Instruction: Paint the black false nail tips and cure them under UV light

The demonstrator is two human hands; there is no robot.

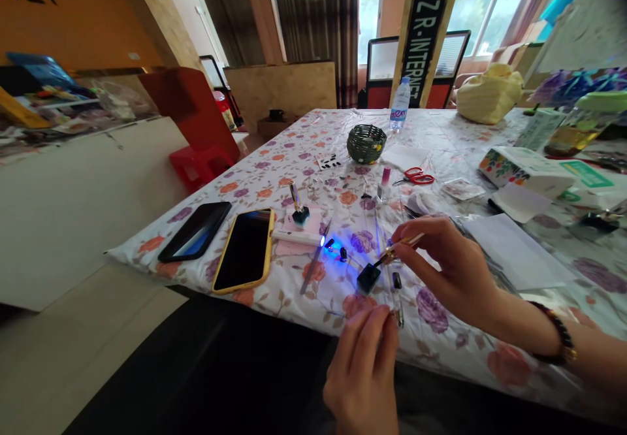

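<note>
By btl [369, 279]: tight R grip [453, 272], brush [388, 255]

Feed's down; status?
Right hand gripping gold-handled brush, tip at dark squarish glass bottle. Left hand curled, grasp unclear. Lit white pen lamp left of bottle.

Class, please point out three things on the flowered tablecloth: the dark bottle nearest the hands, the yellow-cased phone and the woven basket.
Dark bottle [369, 280]: head view, middle of its body.
Yellow-cased phone [243, 249]: head view, its dark screen.
Woven basket [366, 150]: head view, its front wall.
</note>
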